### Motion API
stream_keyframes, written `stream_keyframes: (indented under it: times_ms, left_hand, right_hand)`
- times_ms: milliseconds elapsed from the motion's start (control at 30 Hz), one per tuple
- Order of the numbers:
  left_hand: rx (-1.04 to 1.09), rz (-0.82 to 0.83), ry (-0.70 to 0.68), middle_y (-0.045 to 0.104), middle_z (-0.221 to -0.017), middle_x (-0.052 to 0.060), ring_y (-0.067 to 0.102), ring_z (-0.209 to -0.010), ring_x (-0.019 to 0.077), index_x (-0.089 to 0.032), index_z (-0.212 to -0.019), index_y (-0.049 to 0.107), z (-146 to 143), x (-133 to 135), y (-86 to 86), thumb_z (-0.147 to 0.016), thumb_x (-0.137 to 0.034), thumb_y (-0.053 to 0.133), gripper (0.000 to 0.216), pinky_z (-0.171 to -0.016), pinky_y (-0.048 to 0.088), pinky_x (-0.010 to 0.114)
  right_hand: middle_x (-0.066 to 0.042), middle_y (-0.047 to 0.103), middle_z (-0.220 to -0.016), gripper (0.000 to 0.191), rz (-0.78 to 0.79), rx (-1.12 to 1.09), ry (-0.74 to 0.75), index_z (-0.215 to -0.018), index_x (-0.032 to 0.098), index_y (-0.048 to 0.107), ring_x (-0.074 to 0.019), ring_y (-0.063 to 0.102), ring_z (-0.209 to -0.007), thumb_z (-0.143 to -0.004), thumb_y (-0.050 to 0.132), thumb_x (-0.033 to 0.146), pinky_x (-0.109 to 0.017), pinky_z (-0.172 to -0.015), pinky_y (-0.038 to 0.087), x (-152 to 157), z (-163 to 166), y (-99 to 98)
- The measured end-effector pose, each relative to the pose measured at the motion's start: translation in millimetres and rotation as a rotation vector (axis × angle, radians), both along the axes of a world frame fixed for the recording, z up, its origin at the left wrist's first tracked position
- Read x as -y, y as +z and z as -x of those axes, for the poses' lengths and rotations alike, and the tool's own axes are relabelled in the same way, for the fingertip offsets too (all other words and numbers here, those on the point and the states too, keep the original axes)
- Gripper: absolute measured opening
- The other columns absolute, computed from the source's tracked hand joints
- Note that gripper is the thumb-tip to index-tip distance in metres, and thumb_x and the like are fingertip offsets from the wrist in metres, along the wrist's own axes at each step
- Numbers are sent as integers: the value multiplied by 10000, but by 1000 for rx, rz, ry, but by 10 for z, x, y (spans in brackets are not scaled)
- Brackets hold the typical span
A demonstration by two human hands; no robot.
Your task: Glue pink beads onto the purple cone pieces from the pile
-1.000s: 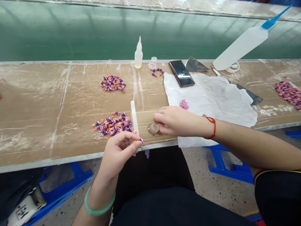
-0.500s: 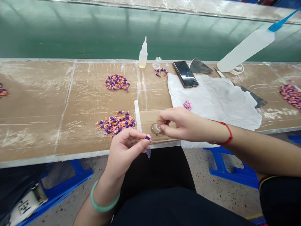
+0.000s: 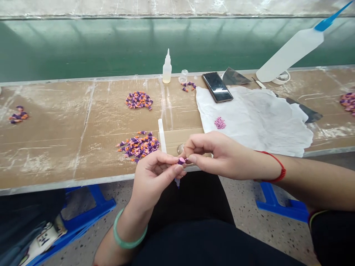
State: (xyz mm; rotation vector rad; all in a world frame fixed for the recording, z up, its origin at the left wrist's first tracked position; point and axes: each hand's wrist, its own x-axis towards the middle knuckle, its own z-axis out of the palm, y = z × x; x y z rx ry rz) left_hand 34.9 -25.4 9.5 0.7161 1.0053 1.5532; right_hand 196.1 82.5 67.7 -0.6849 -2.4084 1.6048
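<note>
My left hand [image 3: 156, 173] pinches a small purple cone piece [image 3: 181, 161] between thumb and fingers, just in front of the table edge. My right hand [image 3: 213, 153] is closed in a pinch with its fingertips touching that same piece; what it holds is too small to make out. Behind the hands a small puddle of clear glue [image 3: 181, 148] lies on a cardboard patch. A heap of purple and orange cone pieces [image 3: 138, 144] lies to the left, beside a white strip [image 3: 161, 135]. A little pile of pink beads [image 3: 220, 123] sits on white paper [image 3: 257, 118].
Further back stand a small glue bottle [image 3: 166, 68], a clear cap [image 3: 183, 76], a phone [image 3: 217, 87] and a large squeeze bottle with a blue nozzle [image 3: 291, 50]. More cone heaps [image 3: 139, 100] lie behind, at far left [image 3: 18, 114] and far right [image 3: 348, 101]. Blue stools [image 3: 280, 205] stand under the table.
My right hand has left the glue puddle and come back to meet my left hand, which rose slightly with the purple piece. The camera view tilted and shifted left.
</note>
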Motion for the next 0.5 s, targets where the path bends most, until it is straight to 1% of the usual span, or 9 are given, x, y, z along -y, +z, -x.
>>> stream_keyframes:
  times_ms: [167,400,500]
  left_hand:
    - [-56,6,16,781,-703,22,724,-529,134,-165,-721,726,-25,-17,28,-681,-257,919,218,-507,619,191]
    - [-70,16,4,771,-696,23,714,-518,135,-168,-704,715,-67,-40,48,-669,-309,925,255,-506,618,210]
    - [-45,4,8,771,-688,17,716,-520,132,-169,-705,730,-77,-43,44,-670,-271,925,223,-501,612,198]
  right_hand:
    - [38,576,-641,102,-61,-11,0,-773,191,522,-79,457,-551,-875,523,183,-197,-509,355,10,-22,6]
    - [39,599,-638,100,-129,-21,12,-774,195,526,-75,475,-538,-869,513,167,-188,-506,374,5,-63,-7]
    - [27,633,-663,109,-175,-29,10,-779,194,523,-79,526,-561,-888,518,190,-186,-521,405,14,-76,-12]
